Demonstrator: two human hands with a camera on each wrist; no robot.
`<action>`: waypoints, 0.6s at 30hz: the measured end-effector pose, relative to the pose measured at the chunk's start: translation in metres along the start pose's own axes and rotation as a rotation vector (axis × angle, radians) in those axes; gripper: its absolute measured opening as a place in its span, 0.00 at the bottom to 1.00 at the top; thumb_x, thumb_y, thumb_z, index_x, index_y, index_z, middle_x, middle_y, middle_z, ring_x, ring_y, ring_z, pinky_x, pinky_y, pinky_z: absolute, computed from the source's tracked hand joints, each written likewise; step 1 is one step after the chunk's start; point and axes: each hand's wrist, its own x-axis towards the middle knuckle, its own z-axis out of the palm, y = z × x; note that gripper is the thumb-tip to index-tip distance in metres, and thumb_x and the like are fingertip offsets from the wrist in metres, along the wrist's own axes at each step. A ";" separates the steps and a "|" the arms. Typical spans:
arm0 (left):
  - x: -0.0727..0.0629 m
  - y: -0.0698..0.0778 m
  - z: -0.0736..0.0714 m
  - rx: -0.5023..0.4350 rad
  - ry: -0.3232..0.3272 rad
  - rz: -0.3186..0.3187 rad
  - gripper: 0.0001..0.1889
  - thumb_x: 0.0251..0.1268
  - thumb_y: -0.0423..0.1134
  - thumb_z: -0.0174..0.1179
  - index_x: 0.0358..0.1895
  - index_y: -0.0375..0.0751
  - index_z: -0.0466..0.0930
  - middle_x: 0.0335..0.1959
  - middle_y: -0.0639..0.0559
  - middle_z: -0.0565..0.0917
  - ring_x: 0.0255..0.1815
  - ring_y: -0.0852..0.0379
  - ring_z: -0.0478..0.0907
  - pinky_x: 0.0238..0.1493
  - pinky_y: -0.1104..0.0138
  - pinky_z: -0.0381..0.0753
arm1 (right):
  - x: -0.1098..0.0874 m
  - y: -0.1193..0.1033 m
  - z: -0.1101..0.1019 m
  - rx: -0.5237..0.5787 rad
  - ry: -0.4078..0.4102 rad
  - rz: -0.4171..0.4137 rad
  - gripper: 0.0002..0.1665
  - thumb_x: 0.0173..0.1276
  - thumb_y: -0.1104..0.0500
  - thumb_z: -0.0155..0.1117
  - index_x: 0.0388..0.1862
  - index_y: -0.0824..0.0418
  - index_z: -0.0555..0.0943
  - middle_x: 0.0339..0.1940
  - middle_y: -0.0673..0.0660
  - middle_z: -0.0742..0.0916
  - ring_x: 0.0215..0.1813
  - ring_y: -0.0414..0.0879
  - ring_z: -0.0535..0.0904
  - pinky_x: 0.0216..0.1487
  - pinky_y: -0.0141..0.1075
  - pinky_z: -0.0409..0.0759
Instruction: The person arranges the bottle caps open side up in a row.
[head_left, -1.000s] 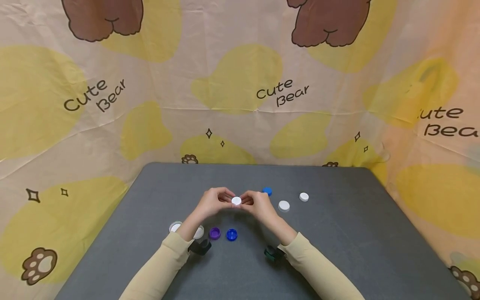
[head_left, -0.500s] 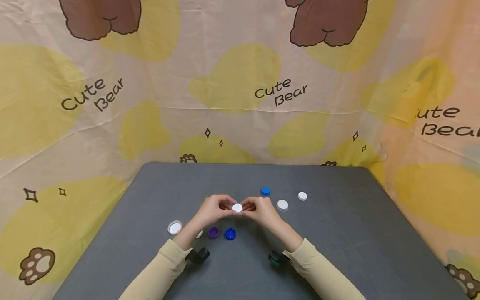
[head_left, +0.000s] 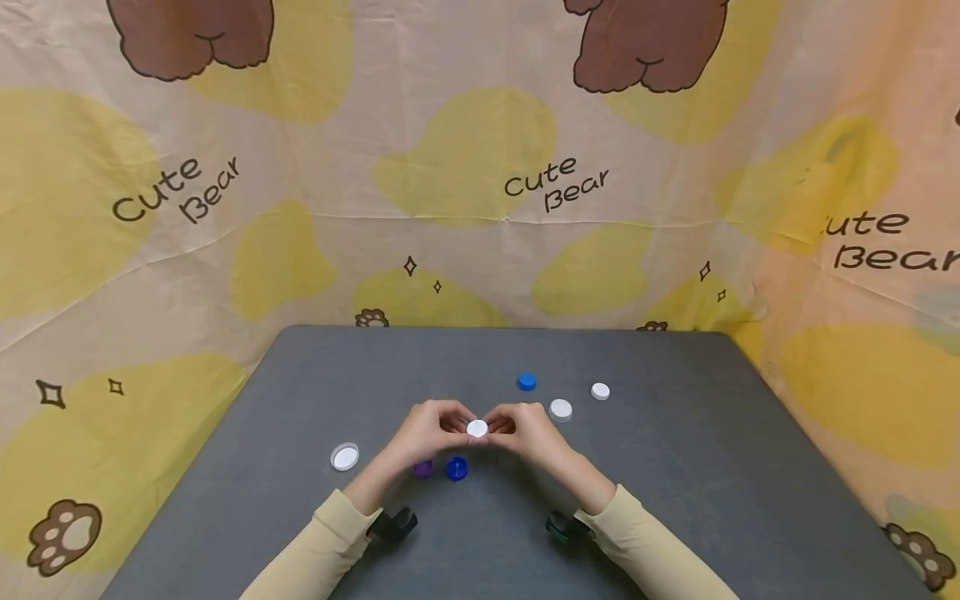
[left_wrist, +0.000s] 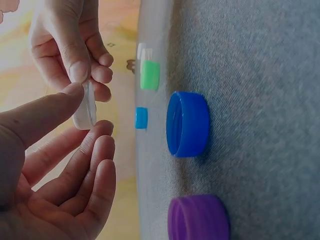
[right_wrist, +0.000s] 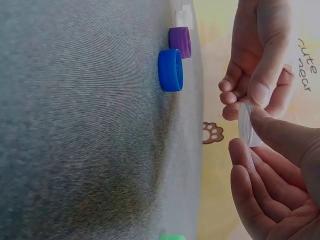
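Observation:
My left hand (head_left: 423,429) and right hand (head_left: 528,427) pinch a small white bottle cap (head_left: 477,428) from opposite sides, above the table. Both wrist views show the cap (left_wrist: 86,107) standing edge-on and somewhat translucent between thumbs and fingers. Just nearer to me, a dark blue cap (head_left: 457,468) lies with its hollow side up. Beside it is a purple cap (head_left: 423,469), partly covered by my left wrist in the head view. The left wrist view shows this purple cap (left_wrist: 199,217) close below the blue one (left_wrist: 188,124).
On the grey table (head_left: 675,500), a white cap in a clear rim (head_left: 345,457) lies left of my left forearm. Behind my right hand are a light blue cap (head_left: 527,381) and two white caps, one nearer (head_left: 560,409) and one farther right (head_left: 600,391). A patterned cloth (head_left: 450,167) hangs behind.
Both hands have come down in the head view, toward me, with the white cap still between them. My left forearm now hides a white cap seen earlier and covers part of the purple one.

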 end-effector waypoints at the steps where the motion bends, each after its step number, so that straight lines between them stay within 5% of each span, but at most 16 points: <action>1: -0.001 0.000 0.001 -0.002 -0.007 0.001 0.14 0.49 0.50 0.72 0.37 0.51 0.85 0.27 0.58 0.85 0.28 0.63 0.81 0.32 0.69 0.78 | -0.001 0.000 0.000 -0.003 -0.002 -0.003 0.08 0.58 0.59 0.71 0.36 0.59 0.85 0.30 0.51 0.88 0.31 0.37 0.83 0.32 0.25 0.79; 18: -0.009 0.005 0.010 -0.030 -0.045 0.011 0.12 0.50 0.49 0.72 0.37 0.50 0.85 0.27 0.59 0.85 0.28 0.62 0.80 0.32 0.69 0.78 | -0.017 0.007 -0.003 -0.008 -0.016 -0.103 0.11 0.58 0.54 0.71 0.37 0.58 0.86 0.30 0.49 0.88 0.31 0.34 0.83 0.33 0.25 0.79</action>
